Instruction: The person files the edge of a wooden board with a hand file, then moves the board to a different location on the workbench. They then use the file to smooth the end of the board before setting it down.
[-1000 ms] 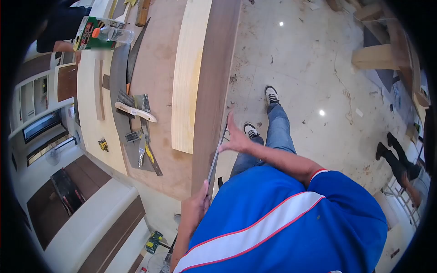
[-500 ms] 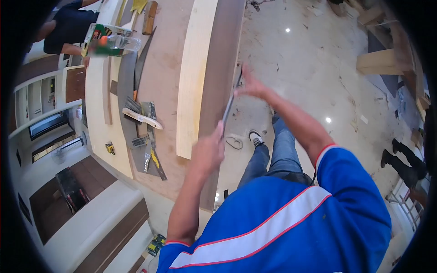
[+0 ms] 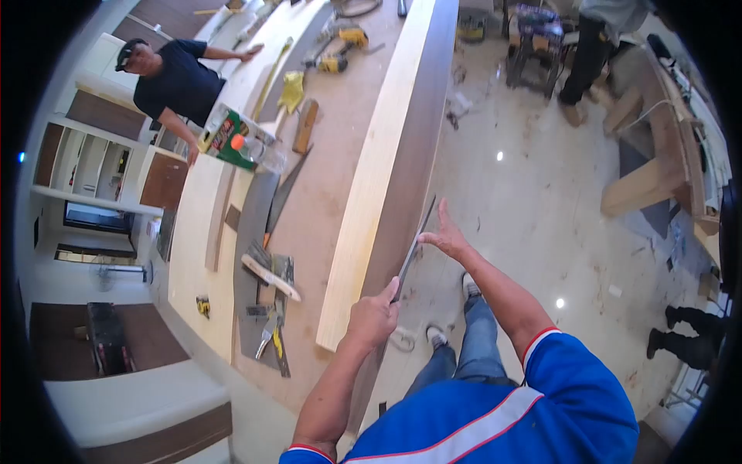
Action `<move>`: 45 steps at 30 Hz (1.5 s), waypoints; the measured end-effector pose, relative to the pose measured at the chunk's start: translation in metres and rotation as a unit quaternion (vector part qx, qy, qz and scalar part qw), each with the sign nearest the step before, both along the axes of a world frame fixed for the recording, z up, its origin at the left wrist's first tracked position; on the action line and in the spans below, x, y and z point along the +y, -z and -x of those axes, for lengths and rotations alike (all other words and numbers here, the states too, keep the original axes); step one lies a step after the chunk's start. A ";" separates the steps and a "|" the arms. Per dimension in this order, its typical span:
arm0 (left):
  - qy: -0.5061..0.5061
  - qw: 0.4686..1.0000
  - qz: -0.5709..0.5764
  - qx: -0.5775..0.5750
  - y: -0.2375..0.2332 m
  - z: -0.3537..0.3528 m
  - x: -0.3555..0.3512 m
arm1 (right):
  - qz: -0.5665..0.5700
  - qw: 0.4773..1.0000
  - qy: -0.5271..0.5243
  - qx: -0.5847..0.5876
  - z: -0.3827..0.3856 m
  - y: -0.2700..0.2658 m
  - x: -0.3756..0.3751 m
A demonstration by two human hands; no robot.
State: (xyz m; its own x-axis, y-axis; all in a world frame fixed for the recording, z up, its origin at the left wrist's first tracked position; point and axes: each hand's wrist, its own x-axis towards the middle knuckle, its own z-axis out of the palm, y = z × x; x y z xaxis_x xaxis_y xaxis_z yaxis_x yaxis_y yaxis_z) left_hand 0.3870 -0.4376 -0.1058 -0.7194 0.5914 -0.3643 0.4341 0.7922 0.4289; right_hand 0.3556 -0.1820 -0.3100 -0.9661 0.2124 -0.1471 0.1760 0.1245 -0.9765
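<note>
My left hand is closed around the near end of a long flat metal file. The file lies along the dark brown edge of a long pale wooden board. My right hand holds the file's far part against that edge, with its fingers spread upward. I wear a blue shirt with a white stripe, and my jeans and shoes show below the hands.
On the workbench left of the board lie a brush, a saw, a green box with a bottle and a yellow drill. A person in a dark shirt leans on it. Other people stand at top right and far right.
The view has tilted up along the bench. Both hands and the file slid forward along the board's edge, then drew back a little; the left hand keeps its grip.
</note>
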 end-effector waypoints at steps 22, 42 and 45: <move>-0.389 0.905 -0.125 -0.114 0.017 -0.250 -0.229 | -0.106 0.992 -0.018 -0.070 -0.172 -0.031 -0.247; -0.395 0.917 -0.016 -0.062 0.071 -0.243 -0.293 | -0.289 0.910 -0.296 -0.010 -0.211 -0.058 -0.291; -0.397 0.915 -0.002 -0.068 0.068 -0.239 -0.298 | -0.257 0.916 -0.293 0.090 -0.211 -0.034 -0.288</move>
State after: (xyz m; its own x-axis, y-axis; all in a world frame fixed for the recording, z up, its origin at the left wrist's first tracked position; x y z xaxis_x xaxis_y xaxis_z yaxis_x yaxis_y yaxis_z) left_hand 0.6261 -0.7356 -0.1742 -0.8716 -0.0970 -0.4806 -0.3352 0.8333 0.4397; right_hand 0.5668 -0.4700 -0.2757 -0.9351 -0.3545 -0.0002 -0.2266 0.5984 -0.7685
